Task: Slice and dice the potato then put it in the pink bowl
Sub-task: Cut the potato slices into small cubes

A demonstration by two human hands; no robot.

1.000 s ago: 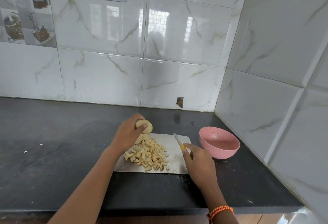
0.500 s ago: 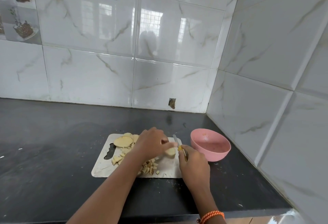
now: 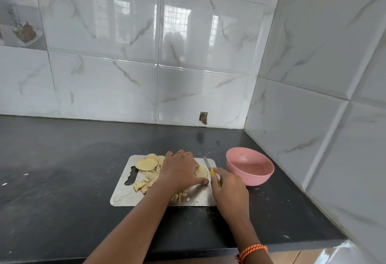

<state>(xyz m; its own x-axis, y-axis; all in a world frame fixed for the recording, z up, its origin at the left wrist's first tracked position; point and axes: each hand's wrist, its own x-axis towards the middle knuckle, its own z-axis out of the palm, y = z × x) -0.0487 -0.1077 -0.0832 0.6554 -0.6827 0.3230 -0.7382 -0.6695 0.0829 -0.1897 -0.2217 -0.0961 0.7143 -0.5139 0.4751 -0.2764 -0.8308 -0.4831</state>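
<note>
Under the left hand [image 3: 180, 169] sits a potato piece [image 3: 201, 171] on the cutting board [image 3: 123, 195]; fingers curl over it, thumb tip on the board just below it. Right hand [image 3: 229, 188] grips a knife [image 3: 211, 169] w/ yellow handle, blade pointing away, just right of the left fingertips. Left of the knuckles: potato slices [image 3: 146, 163]. Below the left wrist: diced bits [image 3: 144, 185]. Pink bowl [image 3: 250, 168] stands on the counter [image 3: 62, 201], right of the knife hand, apart from the board.

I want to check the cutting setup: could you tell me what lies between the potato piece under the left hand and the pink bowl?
In the head view, the knife and the right hand gripping it lie between the potato piece and the pink bowl.
</note>
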